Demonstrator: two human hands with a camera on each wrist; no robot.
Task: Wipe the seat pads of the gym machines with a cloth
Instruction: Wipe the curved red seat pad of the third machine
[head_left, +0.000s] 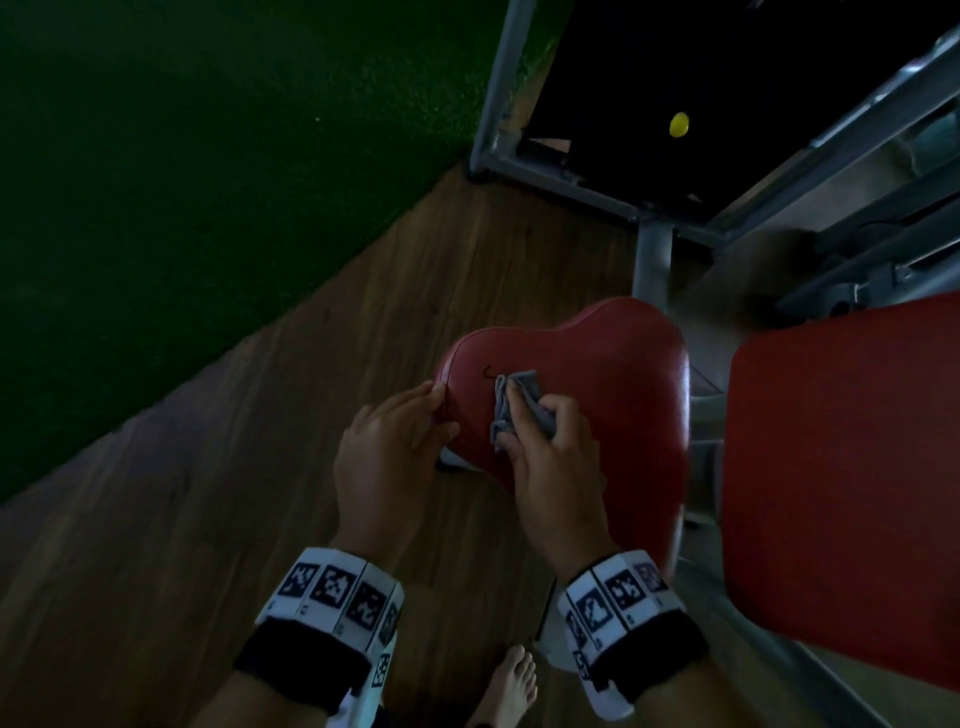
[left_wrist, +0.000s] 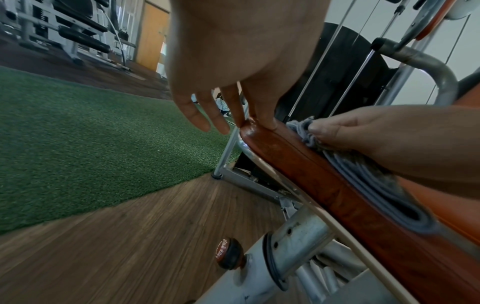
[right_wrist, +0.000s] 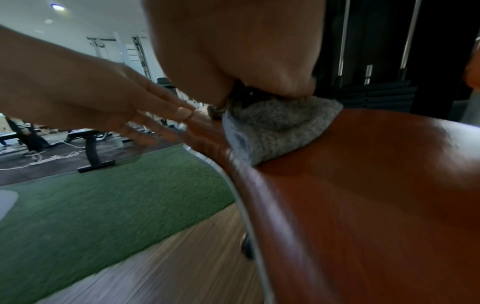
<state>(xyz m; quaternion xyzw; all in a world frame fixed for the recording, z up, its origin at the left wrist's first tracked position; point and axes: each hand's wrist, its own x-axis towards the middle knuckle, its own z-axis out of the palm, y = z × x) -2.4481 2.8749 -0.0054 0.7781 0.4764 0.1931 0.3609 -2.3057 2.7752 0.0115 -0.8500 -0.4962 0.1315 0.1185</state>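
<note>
Right hand (head_left: 550, 457) clamps the grey cloth (head_left: 511, 410) on the near-left part of the red seat pad (head_left: 613, 374), left hand (head_left: 389, 441) flat-fingered steadying its left edge; bunched cloth could miss that edge.

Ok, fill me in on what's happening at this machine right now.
A person is wiping the red seat pad of a gym machine. The right hand grips a folded grey cloth and presses it on the pad's top near one end. The left hand rests with straight fingers on the pad's edge beside it. A second red pad stands alongside.
</note>
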